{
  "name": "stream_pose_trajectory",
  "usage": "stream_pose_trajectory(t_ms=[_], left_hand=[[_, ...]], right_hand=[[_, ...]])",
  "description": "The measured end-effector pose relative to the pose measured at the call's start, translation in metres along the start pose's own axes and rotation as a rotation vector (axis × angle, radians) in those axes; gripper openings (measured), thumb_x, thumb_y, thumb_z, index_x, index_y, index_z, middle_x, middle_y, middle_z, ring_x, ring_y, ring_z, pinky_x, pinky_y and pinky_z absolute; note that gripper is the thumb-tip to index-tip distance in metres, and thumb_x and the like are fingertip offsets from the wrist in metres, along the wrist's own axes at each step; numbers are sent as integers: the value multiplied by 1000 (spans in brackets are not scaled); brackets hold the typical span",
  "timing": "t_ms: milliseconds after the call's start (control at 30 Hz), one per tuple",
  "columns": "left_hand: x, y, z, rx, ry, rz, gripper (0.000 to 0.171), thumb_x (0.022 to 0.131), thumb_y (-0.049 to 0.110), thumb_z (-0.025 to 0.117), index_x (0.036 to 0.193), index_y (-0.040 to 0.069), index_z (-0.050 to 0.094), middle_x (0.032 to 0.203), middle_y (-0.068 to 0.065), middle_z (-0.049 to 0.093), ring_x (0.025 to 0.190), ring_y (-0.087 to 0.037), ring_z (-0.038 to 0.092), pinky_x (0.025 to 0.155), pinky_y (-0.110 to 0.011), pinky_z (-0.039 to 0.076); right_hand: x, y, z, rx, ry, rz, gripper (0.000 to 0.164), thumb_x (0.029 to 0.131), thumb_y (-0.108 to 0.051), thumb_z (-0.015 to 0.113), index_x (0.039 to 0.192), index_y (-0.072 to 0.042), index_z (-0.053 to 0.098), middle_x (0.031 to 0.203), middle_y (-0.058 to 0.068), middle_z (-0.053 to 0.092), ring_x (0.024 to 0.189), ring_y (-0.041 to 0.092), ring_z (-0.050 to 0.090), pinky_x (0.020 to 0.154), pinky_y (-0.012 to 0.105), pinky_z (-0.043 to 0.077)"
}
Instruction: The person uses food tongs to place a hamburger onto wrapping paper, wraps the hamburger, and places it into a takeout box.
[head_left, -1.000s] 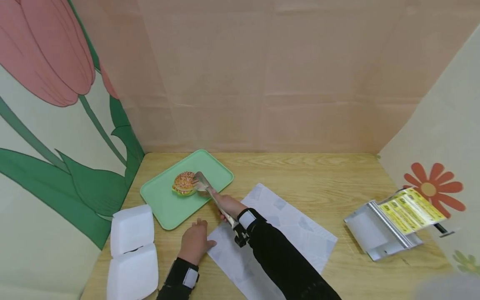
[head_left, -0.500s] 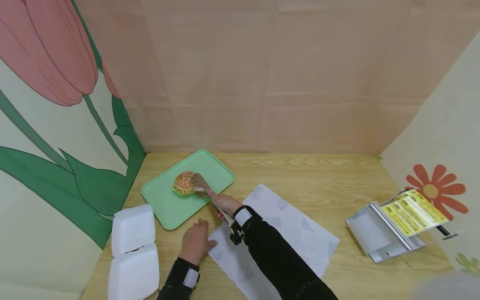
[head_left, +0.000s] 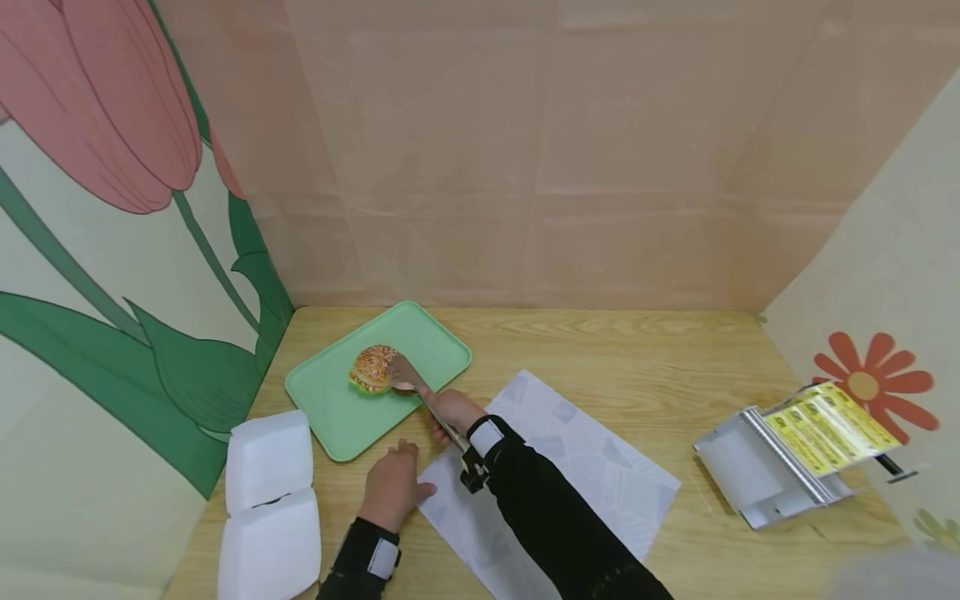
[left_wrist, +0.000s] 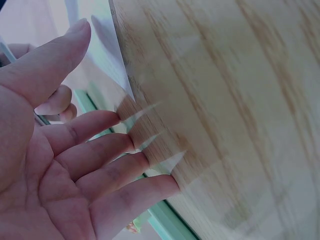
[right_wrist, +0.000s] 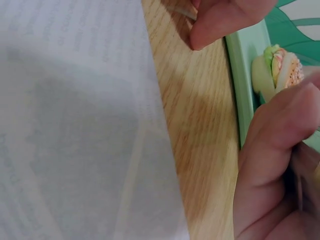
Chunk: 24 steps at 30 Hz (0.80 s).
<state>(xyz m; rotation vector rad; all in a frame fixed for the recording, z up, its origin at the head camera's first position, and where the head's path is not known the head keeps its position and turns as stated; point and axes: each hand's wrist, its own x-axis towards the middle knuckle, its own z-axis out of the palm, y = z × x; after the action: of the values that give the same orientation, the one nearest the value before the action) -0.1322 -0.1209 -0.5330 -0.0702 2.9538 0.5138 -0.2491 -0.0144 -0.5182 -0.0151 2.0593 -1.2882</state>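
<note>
My right hand (head_left: 453,408) grips a pair of metal tongs (head_left: 438,412) over the tray's near right edge. The tongs' slotted head lies over the right side of a toy-like hamburger (head_left: 369,371) with a seeded bun; whether it is clamped I cannot tell. The burger sits on a green tray (head_left: 322,421). My left hand (head_left: 392,483) is held low beside the left corner of a printed sheet of paper (head_left: 577,454). In the left wrist view its fingers (left_wrist: 107,175) are extended and hold nothing, with the thumb by the paper's corner.
A white foam clamshell box (head_left: 270,467) lies open left of my left hand. Far right on the wooden table (head_left: 637,350) stands a metal device (head_left: 772,467) with a yellow label. Patterned walls close in the back and both sides.
The tongs' head has come down slightly toward the burger, which has shifted a touch to the right. My left hand keeps its place; the whole head view has drifted a little.
</note>
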Motion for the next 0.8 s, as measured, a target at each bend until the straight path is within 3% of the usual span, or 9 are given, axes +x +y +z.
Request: stream_pose_trajectory(t_ms=[333, 800], left_hand=[[-5, 3, -7, -34, -31, 3, 75, 60, 25, 89, 122, -4, 58, 133, -29, 51, 122, -42, 51, 94, -48, 47], [-2, 4, -3, -5, -34, -16, 75, 65, 31, 86, 123, -7, 57, 132, -30, 51, 119, -43, 52, 90, -49, 49]], right_hand=[[0, 13, -6, -6, 13, -47, 61, 97, -55, 37, 66, -4, 50, 50, 0, 45, 39, 10, 43, 39, 23, 39], [-40, 58, -73, 13, -57, -81, 62, 96, -56, 38, 76, 0, 54, 55, -1, 47, 39, 9, 40, 40, 23, 36]])
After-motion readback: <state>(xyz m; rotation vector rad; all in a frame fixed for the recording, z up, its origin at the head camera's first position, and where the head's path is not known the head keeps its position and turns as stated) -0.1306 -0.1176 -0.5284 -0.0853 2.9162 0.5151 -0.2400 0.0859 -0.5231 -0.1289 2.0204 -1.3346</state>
